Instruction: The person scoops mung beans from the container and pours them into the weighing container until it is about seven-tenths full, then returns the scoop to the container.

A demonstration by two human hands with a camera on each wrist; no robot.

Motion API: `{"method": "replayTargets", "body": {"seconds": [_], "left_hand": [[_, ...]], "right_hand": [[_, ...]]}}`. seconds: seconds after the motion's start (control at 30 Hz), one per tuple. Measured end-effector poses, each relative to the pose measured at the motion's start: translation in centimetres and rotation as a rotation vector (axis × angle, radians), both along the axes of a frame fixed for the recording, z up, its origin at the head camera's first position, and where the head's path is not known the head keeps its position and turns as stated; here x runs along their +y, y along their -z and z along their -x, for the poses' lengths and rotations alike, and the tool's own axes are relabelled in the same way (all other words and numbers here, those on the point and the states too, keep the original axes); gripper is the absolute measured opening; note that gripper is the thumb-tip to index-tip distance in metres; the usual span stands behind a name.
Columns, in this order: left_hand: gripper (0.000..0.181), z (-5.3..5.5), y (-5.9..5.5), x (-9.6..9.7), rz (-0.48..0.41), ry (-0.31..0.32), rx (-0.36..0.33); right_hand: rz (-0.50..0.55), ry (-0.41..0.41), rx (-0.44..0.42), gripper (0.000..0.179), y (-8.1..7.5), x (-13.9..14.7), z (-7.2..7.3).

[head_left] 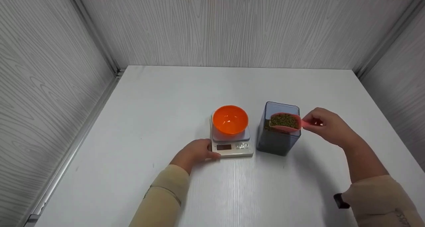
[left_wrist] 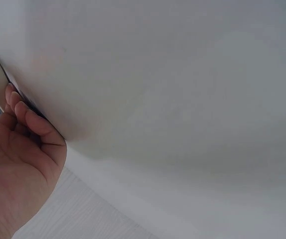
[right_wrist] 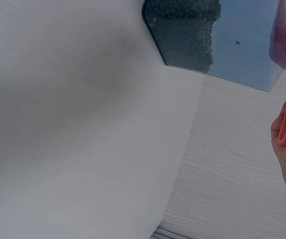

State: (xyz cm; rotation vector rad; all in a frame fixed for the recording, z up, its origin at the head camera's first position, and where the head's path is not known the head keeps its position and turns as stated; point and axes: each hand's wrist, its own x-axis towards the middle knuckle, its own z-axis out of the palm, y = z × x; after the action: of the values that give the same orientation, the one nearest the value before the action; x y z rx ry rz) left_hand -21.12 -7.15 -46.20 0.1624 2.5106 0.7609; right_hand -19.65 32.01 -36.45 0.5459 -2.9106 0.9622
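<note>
In the head view, my right hand [head_left: 328,125] grips the handle of a red scoop [head_left: 299,122], heaped with small green beans [head_left: 284,120]. The scoop is level at the mouth of a bluish see-through bin [head_left: 279,142]. More beans show through the bin's wall in the right wrist view [right_wrist: 183,37]. My left hand [head_left: 198,150] holds the left front corner of a white kitchen scale [head_left: 235,153], its thumb along the front edge. In the left wrist view, the left hand's fingers [left_wrist: 41,124] are curled against the scale's side. An orange bowl [head_left: 230,120] sits on the scale's platform.
The white tabletop [head_left: 159,104] extends around the scale and bin. Pale wood-grain panels close in the back [head_left: 215,27] and both sides. The bin stands just right of the scale, with a narrow gap between them.
</note>
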Motion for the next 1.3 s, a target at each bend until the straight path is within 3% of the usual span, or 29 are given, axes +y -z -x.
{"method": "replayTargets", "body": {"seconds": [0.23,0.43,0.8,1.3], "left_hand": [[0.043,-0.1,-0.2,0.1,-0.020,0.013,0.006],[0.038,-0.1,-0.2,0.1,-0.029,0.002,-0.012],[0.032,-0.2,-0.5,0.0,-0.019,-0.010,-0.034],[0.033,-0.4,-0.8,0.1,-0.006,-0.008,-0.048]], "right_hand": [[0.016,-0.043,0.041,0.013,-1.3,-1.1,0.8],[-0.009,-0.047,-0.004,0.015,-2.0,-3.2,1.7],[-0.028,-0.035,-0.062,0.016,-2.2,-7.1,2.8],[-0.120,-0.023,-0.085,0.013,-2.8,-8.8,3.2]]}}
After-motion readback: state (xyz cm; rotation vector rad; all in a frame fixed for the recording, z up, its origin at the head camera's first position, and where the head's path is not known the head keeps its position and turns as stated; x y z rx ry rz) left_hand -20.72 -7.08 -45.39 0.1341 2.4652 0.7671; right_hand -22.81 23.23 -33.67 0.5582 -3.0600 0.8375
